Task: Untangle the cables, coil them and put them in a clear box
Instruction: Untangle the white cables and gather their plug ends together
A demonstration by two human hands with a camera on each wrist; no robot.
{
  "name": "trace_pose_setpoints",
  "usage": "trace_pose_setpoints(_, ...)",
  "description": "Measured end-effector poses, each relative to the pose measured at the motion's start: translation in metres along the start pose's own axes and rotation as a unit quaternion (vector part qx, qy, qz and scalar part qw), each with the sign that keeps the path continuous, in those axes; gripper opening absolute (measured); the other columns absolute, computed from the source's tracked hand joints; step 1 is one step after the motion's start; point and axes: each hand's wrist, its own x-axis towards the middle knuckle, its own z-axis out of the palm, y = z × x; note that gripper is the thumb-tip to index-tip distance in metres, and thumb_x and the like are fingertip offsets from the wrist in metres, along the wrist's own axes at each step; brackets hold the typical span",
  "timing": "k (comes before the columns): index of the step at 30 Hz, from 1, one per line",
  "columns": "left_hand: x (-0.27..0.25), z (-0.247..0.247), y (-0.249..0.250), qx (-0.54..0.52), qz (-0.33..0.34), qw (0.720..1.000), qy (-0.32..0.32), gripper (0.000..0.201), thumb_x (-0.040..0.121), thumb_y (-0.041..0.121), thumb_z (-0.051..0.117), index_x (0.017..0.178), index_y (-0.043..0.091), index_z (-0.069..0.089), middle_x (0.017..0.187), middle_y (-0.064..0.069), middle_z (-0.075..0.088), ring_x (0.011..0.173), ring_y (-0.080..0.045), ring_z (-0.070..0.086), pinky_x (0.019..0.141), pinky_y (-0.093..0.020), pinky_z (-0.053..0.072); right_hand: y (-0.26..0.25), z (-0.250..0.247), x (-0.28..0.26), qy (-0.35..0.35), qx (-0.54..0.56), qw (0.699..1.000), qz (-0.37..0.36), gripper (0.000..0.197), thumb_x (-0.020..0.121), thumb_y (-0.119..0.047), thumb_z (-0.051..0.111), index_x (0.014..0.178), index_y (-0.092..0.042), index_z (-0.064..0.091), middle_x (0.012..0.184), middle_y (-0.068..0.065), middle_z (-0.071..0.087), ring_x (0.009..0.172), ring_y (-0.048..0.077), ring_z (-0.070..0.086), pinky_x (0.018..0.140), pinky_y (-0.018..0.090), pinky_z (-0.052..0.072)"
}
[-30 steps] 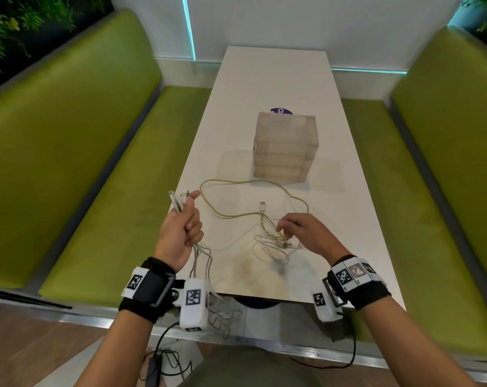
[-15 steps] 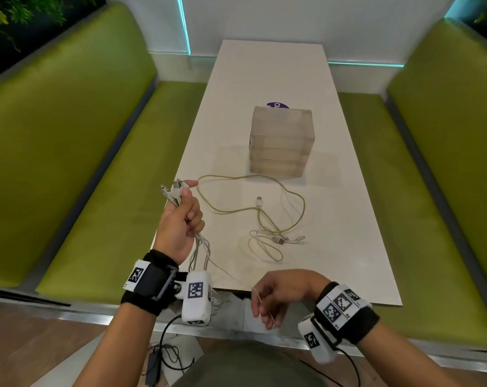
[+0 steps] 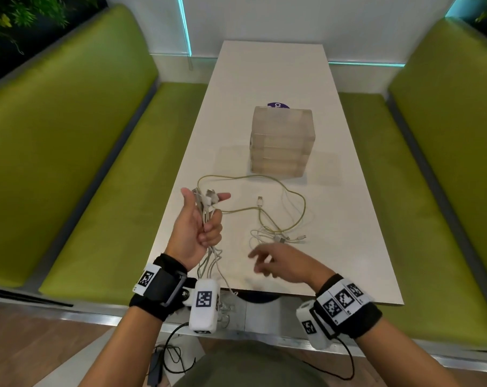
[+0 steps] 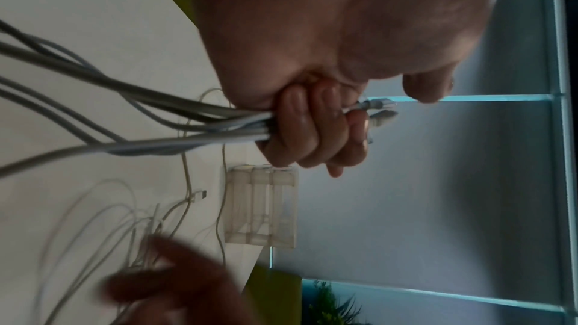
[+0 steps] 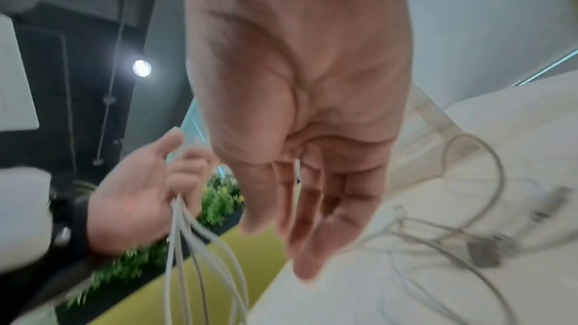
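Observation:
My left hand (image 3: 201, 229) is raised at the table's left edge and grips a bundle of white cables (image 3: 206, 212). Their plugs stick out above the fist, with thumb and forefinger spread. The wrist view shows the fingers (image 4: 309, 130) curled round the bundle of cables (image 4: 150, 110), whose ends hang below the table edge. My right hand (image 3: 270, 263) hovers with straight fingers and holds nothing, just in front of a tangle of white cables (image 3: 275, 236). A yellowish cable (image 3: 292, 191) loops from the fist toward the stack of clear boxes (image 3: 281, 143).
The white table (image 3: 356, 233) is long and narrow, with green benches (image 3: 77, 152) on both sides. A loose USB plug (image 3: 260, 201) lies mid-table. The clear boxes stand closed, one on another, with a purple sticker (image 3: 278, 105) behind them.
My right hand left the tangle, drew back toward my body pinching a thin cable, and now reaches forward again with open fingers. My left hand turned palm-up and spread its thumb and forefinger.

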Motion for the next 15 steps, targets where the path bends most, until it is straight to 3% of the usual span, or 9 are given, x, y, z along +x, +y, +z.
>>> trace_pose_setpoints(2,0.000,0.002,-0.007,0.017,-0.031,0.999,-0.030,0.076,0.078,0.074,0.038,0.113,0.011,0.061,0.050,0.008,0.029,0.042,-0.006,0.009,0.039,-0.018,0.011,-0.018,-0.012,0.001,0.098,0.085,0.990,-0.048,0.022,0.094,-0.020,0.056,0.116,-0.023,0.059,0.097,-0.004,0.063,0.071,0.009,0.062,0.062,0.018,0.046)
trace_pose_setpoints(5,-0.001,0.007,-0.014,0.064,-0.062,0.993,-0.080,0.061,0.069,0.075,0.059,0.101,0.023,0.067,0.051,0.011,0.028,0.040,-0.001,0.014,0.042,-0.020,0.009,-0.046,-0.029,-0.001,0.200,0.168,0.959,-0.113,0.024,0.096,-0.022,0.054,0.119,-0.029,0.058,0.100,-0.005,0.060,0.071,0.003,0.059,0.063,0.014,0.045)
trace_pose_setpoints(7,-0.001,0.008,-0.015,0.080,-0.067,0.991,-0.087,0.063,0.067,0.075,0.061,0.105,0.025,0.067,0.052,0.010,0.026,0.041,-0.001,0.015,0.044,-0.022,0.009,-0.055,-0.036,-0.003,0.186,0.172,0.957,-0.141,0.028,0.095,-0.024,0.054,0.121,-0.034,0.057,0.107,-0.004,0.058,0.075,0.001,0.057,0.068,0.013,0.044)
trace_pose_setpoints(10,-0.002,0.006,-0.012,0.087,-0.077,0.989,-0.096,0.069,0.068,0.076,0.059,0.111,0.022,0.061,0.052,0.010,0.026,0.041,-0.001,0.015,0.044,-0.021,0.010,-0.056,-0.039,-0.004,0.133,0.174,0.965,-0.143,0.030,0.094,-0.029,0.056,0.123,-0.035,0.057,0.114,-0.009,0.059,0.088,0.007,0.058,0.075,0.019,0.045)
trace_pose_setpoints(12,-0.003,0.005,-0.012,0.107,-0.090,0.985,-0.103,0.064,0.074,0.074,0.055,0.107,0.019,0.056,0.053,0.009,0.026,0.042,-0.002,0.016,0.044,-0.021,0.011,-0.056,-0.038,-0.004,0.120,0.203,0.961,-0.145,0.026,0.094,-0.024,0.056,0.120,-0.025,0.060,0.100,-0.017,0.064,0.086,0.008,0.059,0.073,0.021,0.045)
trace_pose_setpoints(13,-0.004,0.005,-0.013,0.120,-0.097,0.983,-0.103,0.057,0.080,0.068,0.053,0.104,0.017,0.055,0.053,0.008,0.027,0.042,-0.002,0.016,0.044,-0.020,0.011,-0.056,-0.037,-0.003,0.125,0.214,0.957,-0.149,0.023,0.094,-0.020,0.057,0.117,-0.019,0.062,0.092,-0.014,0.066,0.081,0.008,0.058,0.073,0.023,0.046)
trace_pose_setpoints(15,-0.005,0.005,-0.014,0.141,-0.105,0.980,-0.093,0.039,0.086,0.049,0.054,0.098,0.011,0.053,0.055,0.007,0.029,0.042,-0.003,0.018,0.044,-0.019,0.014,-0.056,-0.037,-0.003,0.151,0.246,0.944,-0.162,0.019,0.090,-0.010,0.061,0.109,-0.010,0.061,0.088,0.010,0.068,0.077,0.013,0.059,0.076,0.032,0.048)
